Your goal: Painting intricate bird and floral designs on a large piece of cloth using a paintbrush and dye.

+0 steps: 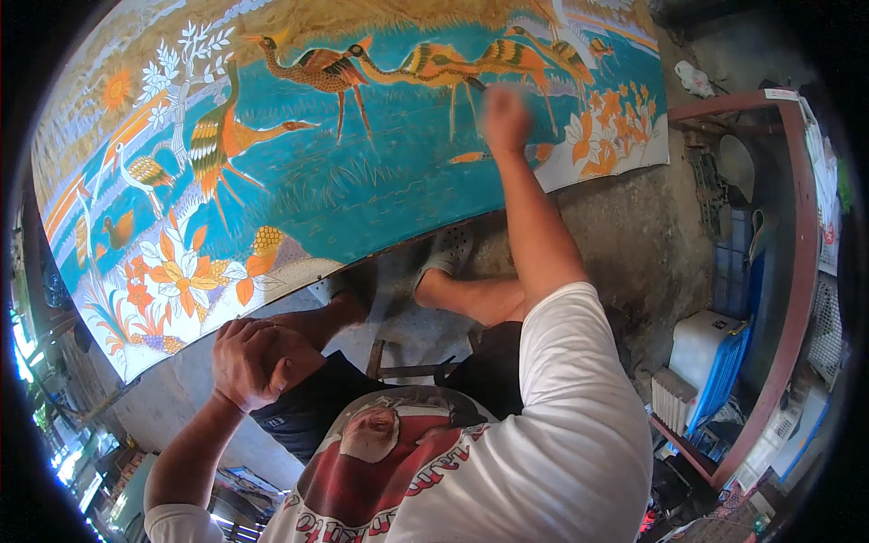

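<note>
A large painted cloth or sheet [380, 208] spreads across the far side, with long-legged birds on teal water and orange and white flowers. My right arm reaches out over it. Near the painted birds at the upper middle, my right hand [505, 119] is blurred. Its fingers seem closed on a thin dark-tipped paintbrush [476, 85], mostly hidden by the hand; the tip is at a bird's tail. My left hand [246, 364] rests against my bent left knee, fingers curled in, with nothing visible in them.
A reddish-brown frame [797, 271] stands at the right, with a white and blue plastic container [711, 357] and other stacked items around it. Below the painting's near edge are my feet in light clogs [450, 249] and a low wooden stool [407, 371]. Clutter lies at the lower left.
</note>
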{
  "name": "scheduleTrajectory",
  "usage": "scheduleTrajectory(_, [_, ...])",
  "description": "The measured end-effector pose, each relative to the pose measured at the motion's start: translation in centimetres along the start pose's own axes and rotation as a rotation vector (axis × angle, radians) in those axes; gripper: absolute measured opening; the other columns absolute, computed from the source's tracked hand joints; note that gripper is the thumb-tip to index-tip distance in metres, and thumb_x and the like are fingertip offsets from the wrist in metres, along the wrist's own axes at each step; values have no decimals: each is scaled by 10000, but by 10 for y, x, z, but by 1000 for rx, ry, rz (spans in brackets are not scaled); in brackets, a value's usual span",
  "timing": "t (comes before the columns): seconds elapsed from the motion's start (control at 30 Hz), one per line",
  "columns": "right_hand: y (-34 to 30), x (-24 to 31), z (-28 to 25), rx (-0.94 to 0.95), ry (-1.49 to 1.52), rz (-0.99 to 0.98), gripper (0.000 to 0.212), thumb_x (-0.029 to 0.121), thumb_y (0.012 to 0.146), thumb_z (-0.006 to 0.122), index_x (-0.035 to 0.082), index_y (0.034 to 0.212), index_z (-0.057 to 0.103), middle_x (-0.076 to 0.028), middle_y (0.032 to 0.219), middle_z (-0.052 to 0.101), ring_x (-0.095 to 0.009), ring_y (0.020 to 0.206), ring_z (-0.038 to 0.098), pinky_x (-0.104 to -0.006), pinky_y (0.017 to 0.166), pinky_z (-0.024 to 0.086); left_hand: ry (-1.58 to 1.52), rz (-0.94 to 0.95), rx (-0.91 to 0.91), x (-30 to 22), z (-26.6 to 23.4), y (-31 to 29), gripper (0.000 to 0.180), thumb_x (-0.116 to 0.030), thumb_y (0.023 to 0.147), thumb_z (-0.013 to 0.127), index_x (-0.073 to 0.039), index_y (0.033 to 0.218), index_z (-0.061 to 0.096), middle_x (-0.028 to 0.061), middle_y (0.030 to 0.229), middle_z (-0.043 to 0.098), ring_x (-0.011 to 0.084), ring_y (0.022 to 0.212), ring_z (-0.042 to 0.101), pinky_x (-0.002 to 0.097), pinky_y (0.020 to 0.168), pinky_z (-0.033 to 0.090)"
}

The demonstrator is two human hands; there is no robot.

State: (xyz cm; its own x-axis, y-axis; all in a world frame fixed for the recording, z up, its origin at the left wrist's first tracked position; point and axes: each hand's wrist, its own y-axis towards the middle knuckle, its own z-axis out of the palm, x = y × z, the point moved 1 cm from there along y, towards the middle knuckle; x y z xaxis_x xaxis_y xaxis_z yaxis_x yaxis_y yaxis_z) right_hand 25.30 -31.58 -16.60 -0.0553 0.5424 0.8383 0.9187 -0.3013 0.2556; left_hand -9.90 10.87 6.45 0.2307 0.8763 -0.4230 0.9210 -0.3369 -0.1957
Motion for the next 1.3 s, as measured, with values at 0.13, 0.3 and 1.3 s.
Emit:
scheduleTrajectory(0.13, [3, 0, 1, 35, 70, 85, 197, 212, 1022, 701, 137, 1172, 805, -154, 949, 799, -337, 869, 774, -451, 760, 594, 13, 2, 4, 0, 0, 0, 581, -559, 842, 638, -29, 1045, 764, 180, 1096, 769, 403, 1013, 707, 505, 958, 518])
scheduleTrajectory(0.3, [3, -3, 4, 56, -19, 13, 229, 157, 1028, 668, 77, 1205, 788, -94, 941, 809, -190, 726, 761, -363, 701, 590, -3, -6, -2, -1, -1, 1, 584, -563, 849, 636, -32, 1052, 768, 177, 1097, 769, 403, 1021, 706, 502, 963, 515])
scheduleTrajectory(1.3, [-18, -10, -12, 72, -38, -8, 205, 159, 1032, 675, 91, 1192, 784, -84, 920, 803, -177, 709, 751, -358, 679, 575, -8, -8, 4, -4, -3, 1, 555, -545, 846, 636, -53, 1064, 773, 172, 1107, 768, 402, 1034, 703, 499, 972, 512])
